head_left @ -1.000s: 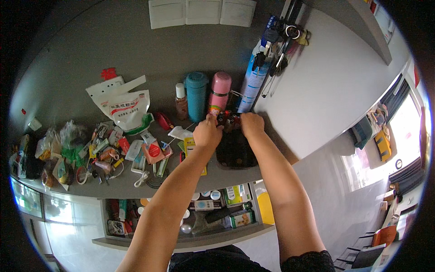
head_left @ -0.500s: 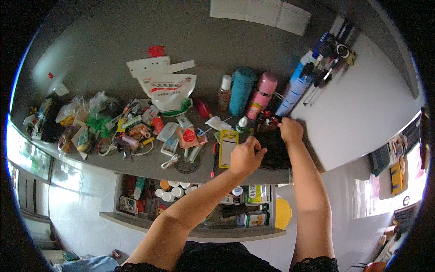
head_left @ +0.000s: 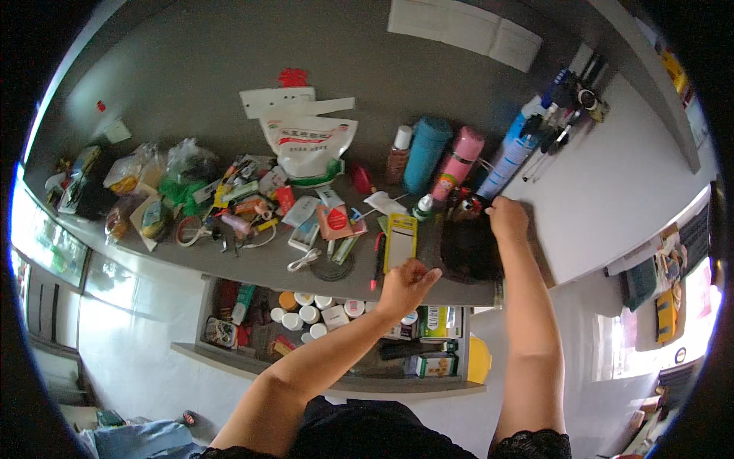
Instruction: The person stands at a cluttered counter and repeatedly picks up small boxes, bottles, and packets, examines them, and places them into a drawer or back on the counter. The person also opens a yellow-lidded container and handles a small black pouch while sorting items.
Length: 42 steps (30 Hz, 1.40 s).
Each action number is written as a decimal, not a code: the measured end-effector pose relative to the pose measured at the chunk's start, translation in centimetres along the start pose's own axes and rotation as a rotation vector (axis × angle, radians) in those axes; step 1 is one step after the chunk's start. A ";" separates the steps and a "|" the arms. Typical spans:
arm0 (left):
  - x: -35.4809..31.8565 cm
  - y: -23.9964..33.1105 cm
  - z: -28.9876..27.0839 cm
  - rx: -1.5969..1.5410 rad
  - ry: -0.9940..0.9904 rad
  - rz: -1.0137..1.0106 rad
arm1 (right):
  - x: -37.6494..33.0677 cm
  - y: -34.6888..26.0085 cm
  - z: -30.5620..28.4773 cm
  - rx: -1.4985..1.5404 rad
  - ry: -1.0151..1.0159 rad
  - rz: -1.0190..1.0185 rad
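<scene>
Right hand (head_left: 510,220) — at black container (head_left: 468,249) — long axis front-to-back

Wide fisheye view from the wearer's head, looking down and forward across the desk (head_left: 260,260): the left hand (head_left: 407,291) sits near at five o'clock, the right hand (head_left: 509,219) at three, the wearer's torso (head_left: 367,432) nearest, at six.

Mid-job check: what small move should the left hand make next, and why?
I'd probably bring the left hand to the near-left edge of the black rounded-corner object. No item shows in that hand, which appears over the grey desk's front edge, while only the right hand is at the object, by its far-right corner.
</scene>
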<state>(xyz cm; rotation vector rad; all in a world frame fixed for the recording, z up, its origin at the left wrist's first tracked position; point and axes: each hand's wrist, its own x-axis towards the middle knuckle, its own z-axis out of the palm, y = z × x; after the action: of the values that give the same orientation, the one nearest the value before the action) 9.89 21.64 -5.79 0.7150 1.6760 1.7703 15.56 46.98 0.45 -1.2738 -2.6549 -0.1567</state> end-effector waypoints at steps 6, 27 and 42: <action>-2.5 -0.7 -4.3 -1.243 -0.150 -0.676 | -8.2 -10.4 -6.6 0.679 -0.158 -0.413; -9.5 3.0 -30.0 -1.413 0.117 -0.331 | -18.3 -37.8 -7.8 1.379 -1.051 -0.311; -10.5 3.5 -35.4 -1.588 -0.148 -0.311 | -24.9 -43.1 -7.5 1.299 -0.341 -0.372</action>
<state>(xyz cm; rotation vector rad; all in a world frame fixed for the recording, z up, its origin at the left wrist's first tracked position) -9.07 -10.24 -4.29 -0.1639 -0.0503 2.0211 -1.91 -0.16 1.83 -0.3588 -2.2807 1.5428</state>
